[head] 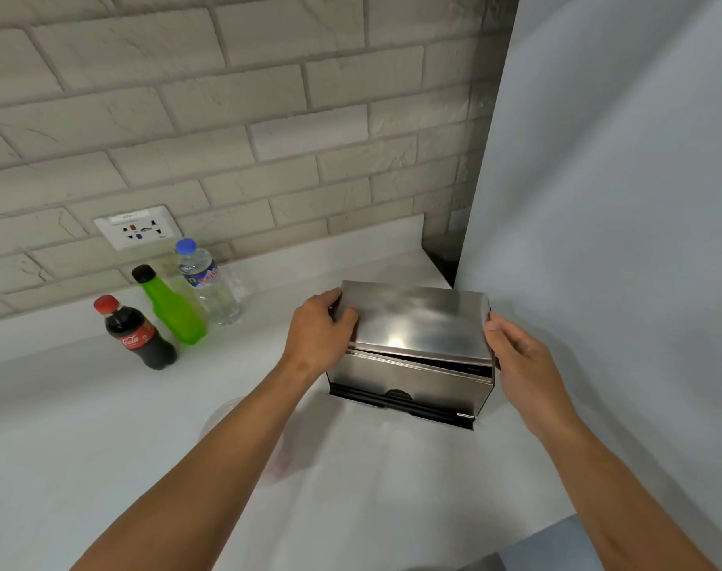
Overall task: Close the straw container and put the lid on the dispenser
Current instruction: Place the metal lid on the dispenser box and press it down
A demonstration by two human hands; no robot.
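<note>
Right of the frame's centre, a steel dispenser (409, 385) stands on the white counter (83, 426), pushed close against the pale panel (619, 199) that fills the right side. Its flat steel lid (417, 319) sits on top, but not fully down: a dark gap shows along the front edge, wider toward the right, so the lid looks tilted or only half seated. The left hand (320, 333) clasps the lid's left end, thumb lying on the top face and fingers curled around the edge, while the right hand (516, 354) presses its thumb and fingertips against the right end. Holding both short ends this way probably keeps the lid square to the box, so it can be lowered evenly instead of catching on one corner. The lid therefore lies directly between the two hands, touching both, with the dispenser's body just beneath them and a dark slot along its bottom front. Whether any straws are inside cannot be made out. In the left middle of the frame, well apart from the hands, stand a cola bottle (139, 335), a green bottle (172, 307) and a water bottle (209, 282), below a wall socket (139, 227) in the brick wall (227, 117).
</note>
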